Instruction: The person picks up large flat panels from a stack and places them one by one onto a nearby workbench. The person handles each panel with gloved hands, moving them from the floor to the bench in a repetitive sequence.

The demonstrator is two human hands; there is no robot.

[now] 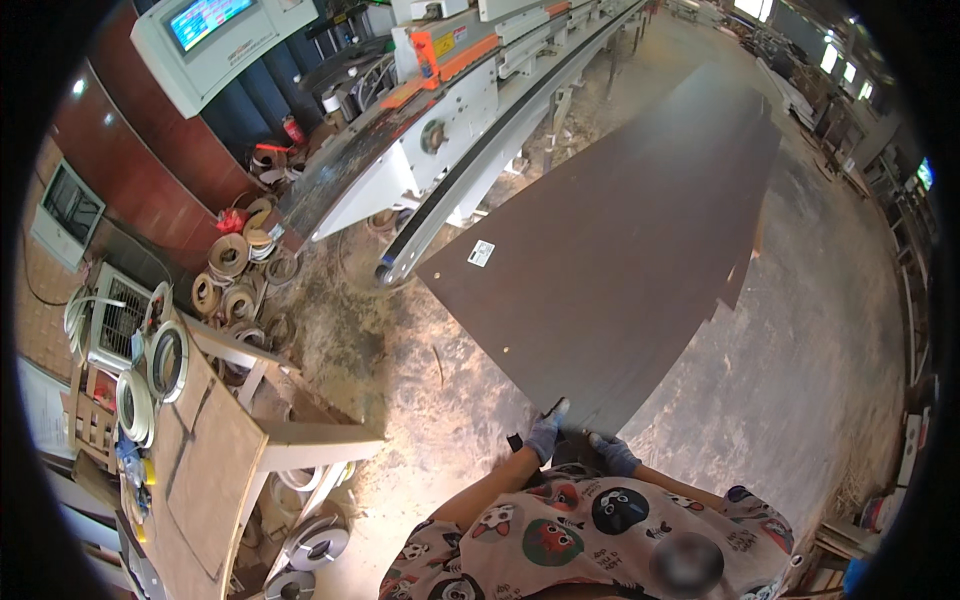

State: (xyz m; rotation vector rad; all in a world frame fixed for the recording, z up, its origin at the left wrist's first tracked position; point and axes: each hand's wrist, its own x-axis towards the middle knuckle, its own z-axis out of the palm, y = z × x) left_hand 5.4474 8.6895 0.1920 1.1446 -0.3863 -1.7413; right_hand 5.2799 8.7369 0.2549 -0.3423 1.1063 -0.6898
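A large dark brown panel [610, 250] stretches away in front of me, its near end at my body. A white label [481, 253] sticks to it near its left corner. My left hand [545, 432], in a grey-blue glove, is closed on the near edge with the thumb on top. My right hand [614, 455], gloved alike, grips the same edge a little to the right. The fingers of both hands are largely hidden. Along the panel's right side the edge is stepped, as if several boards lie staggered; what bears them is hidden.
A long machine with a black-topped rail [440, 215] runs beside the panel's left side. Its screen [205, 20] is at the upper left. Rolls of edge banding [230, 255] lie on the floor near a wooden table [205, 460]. Sawdust covers the concrete floor [800, 340].
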